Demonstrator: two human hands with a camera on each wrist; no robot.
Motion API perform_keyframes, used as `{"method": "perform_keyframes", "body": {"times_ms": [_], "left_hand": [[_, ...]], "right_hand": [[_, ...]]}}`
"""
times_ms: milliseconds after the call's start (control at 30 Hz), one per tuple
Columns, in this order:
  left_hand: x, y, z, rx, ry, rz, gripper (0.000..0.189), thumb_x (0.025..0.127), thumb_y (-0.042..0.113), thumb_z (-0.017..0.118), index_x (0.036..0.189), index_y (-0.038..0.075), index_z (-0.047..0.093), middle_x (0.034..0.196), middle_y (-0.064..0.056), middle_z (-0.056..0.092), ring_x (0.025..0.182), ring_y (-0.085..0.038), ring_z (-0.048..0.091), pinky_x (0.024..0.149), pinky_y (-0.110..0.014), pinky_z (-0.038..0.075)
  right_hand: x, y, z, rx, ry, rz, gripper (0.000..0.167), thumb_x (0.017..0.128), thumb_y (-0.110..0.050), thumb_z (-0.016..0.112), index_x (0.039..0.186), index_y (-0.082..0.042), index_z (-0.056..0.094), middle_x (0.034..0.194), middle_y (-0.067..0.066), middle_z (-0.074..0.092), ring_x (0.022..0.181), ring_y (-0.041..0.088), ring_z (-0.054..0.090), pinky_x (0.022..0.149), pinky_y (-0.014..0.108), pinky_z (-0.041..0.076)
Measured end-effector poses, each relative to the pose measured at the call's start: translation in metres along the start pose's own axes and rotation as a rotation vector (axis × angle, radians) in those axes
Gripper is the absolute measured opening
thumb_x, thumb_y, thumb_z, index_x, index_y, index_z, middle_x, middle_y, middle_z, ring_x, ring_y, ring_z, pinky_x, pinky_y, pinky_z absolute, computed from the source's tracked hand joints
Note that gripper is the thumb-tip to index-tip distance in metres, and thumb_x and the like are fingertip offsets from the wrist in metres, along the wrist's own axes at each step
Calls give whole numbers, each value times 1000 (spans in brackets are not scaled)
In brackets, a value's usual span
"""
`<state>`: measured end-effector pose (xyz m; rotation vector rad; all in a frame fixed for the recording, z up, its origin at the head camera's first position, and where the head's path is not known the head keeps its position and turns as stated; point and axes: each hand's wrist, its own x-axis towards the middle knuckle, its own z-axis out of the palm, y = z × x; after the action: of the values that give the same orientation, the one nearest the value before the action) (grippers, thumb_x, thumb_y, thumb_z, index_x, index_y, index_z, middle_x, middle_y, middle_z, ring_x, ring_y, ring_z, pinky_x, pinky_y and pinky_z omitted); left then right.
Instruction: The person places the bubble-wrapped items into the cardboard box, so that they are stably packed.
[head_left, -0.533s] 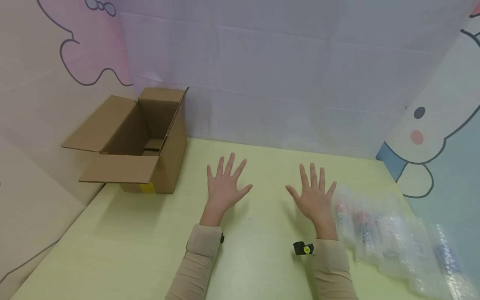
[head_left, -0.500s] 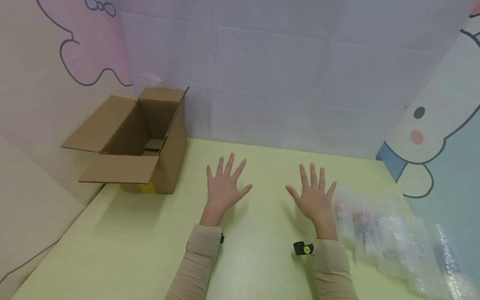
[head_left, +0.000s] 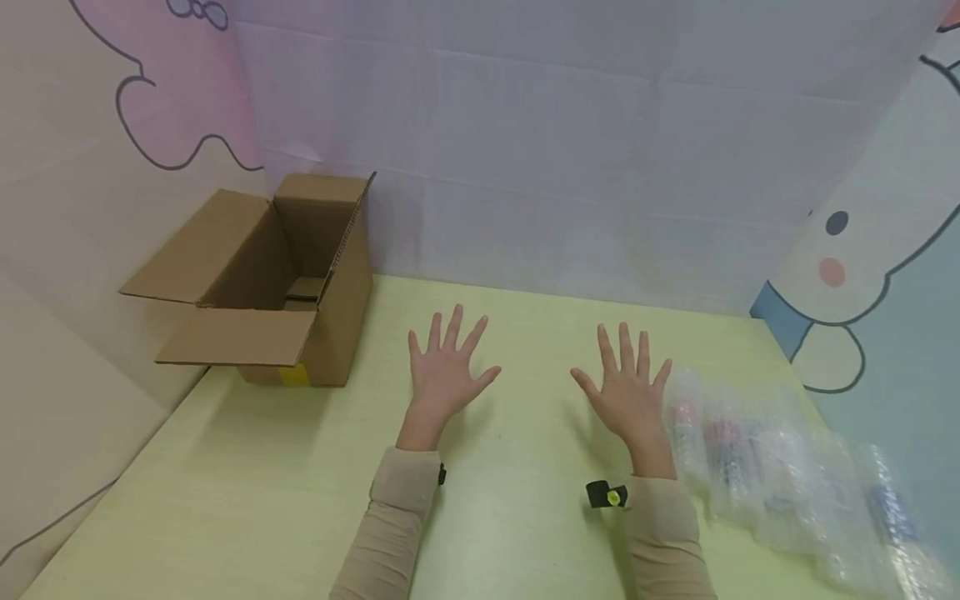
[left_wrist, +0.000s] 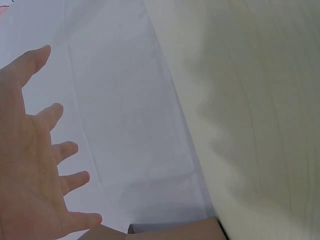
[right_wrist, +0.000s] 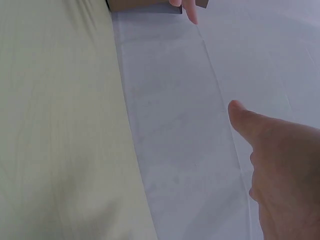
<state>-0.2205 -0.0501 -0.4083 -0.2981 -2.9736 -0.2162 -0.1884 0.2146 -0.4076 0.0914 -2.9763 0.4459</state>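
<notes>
My left hand [head_left: 442, 379] hovers above the table with its fingers spread, holding nothing. In the left wrist view its palm [left_wrist: 30, 170] and all five fingers show. My right hand [head_left: 628, 402] is also spread and holds nothing; the right wrist view shows its thumb [right_wrist: 245, 119] and side. To the left of my left hand stands an open cardboard box [head_left: 348, 308] with its flaps folded out. Just right of my right hand lie several bubble-wrapped items [head_left: 731, 458] in a row, close to it. What is inside the wrap is blurred, with hints of red, green and blue.
The pale yellow-green table [head_left: 510, 533] runs back to a light fabric backdrop [head_left: 540, 167]. Cartoon-printed walls [head_left: 862, 208] stand on both sides. A small black device [head_left: 606, 496] sits at my right cuff.
The whole head view has shifted very slightly. My left hand has moved a touch to the left; both hands keep the same spread pose.
</notes>
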Motion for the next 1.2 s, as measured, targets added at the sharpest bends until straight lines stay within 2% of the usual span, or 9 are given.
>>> {"method": "perform_keyframes", "body": {"times_ms": [167, 333, 500, 667, 867, 1000, 1100, 1200], "left_hand": [[-3, -2, -5, -30, -1, -4, 78, 89, 70, 44, 154, 43, 12, 165, 0, 4, 152, -33, 6, 116, -66, 9], [-7, -1, -16, -73, 2, 15, 78, 89, 70, 44, 154, 43, 10, 165, 0, 4, 152, -33, 5, 117, -65, 8], [-14, -1, -37, -126, 44, 63, 77, 90, 67, 45, 155, 40, 12, 165, -1, 7, 152, -32, 6, 119, -61, 10], [-25, -7, -60, -153, 108, 131, 75, 93, 62, 47, 155, 38, 14, 164, 0, 15, 151, -30, 15, 121, -53, 19], [-41, -21, -85, -208, 183, 197, 74, 93, 56, 53, 155, 36, 18, 162, 2, 23, 149, -28, 24, 115, -51, 34], [-51, -34, -101, -231, 244, 232, 74, 91, 52, 58, 154, 36, 21, 160, 5, 26, 147, -25, 27, 94, -52, 51], [-56, -47, -113, -232, 299, 255, 75, 90, 48, 61, 154, 33, 25, 159, 3, 29, 146, -25, 30, 82, -50, 55], [-60, -65, -124, -211, 335, 259, 76, 90, 44, 63, 154, 29, 25, 159, 0, 30, 145, -29, 32, 86, -54, 54]], "right_hand": [[-2, -4, -9, 24, 20, -20, 81, 97, -57, 42, 157, -25, -2, 164, 15, -5, 149, 43, -10, 107, 78, -6], [-6, -2, -17, 63, 30, -35, 80, 97, -59, 40, 157, -25, -1, 164, 14, -5, 149, 43, -10, 106, 78, -5], [-9, 2, -25, 68, 40, -43, 79, 98, -58, 39, 157, -23, 0, 164, 15, -4, 148, 44, -9, 107, 78, -2], [-13, 5, -32, 71, 37, -37, 79, 98, -55, 41, 157, -20, 2, 163, 16, -3, 148, 45, -9, 107, 78, -2], [-18, 13, -33, 59, 54, -32, 79, 98, -56, 40, 157, -20, 2, 163, 17, -2, 148, 47, -7, 106, 79, 0], [-20, 18, -32, 55, 55, -25, 79, 98, -56, 40, 157, -20, 1, 163, 18, -2, 147, 47, -7, 105, 80, 0], [-22, 21, -34, 45, 54, -19, 79, 98, -55, 41, 157, -19, 2, 163, 19, -1, 147, 48, -6, 105, 80, 1], [-25, 24, -36, 41, 52, -16, 79, 99, -53, 42, 157, -19, 1, 162, 20, -1, 147, 49, -5, 105, 80, 2]]}}
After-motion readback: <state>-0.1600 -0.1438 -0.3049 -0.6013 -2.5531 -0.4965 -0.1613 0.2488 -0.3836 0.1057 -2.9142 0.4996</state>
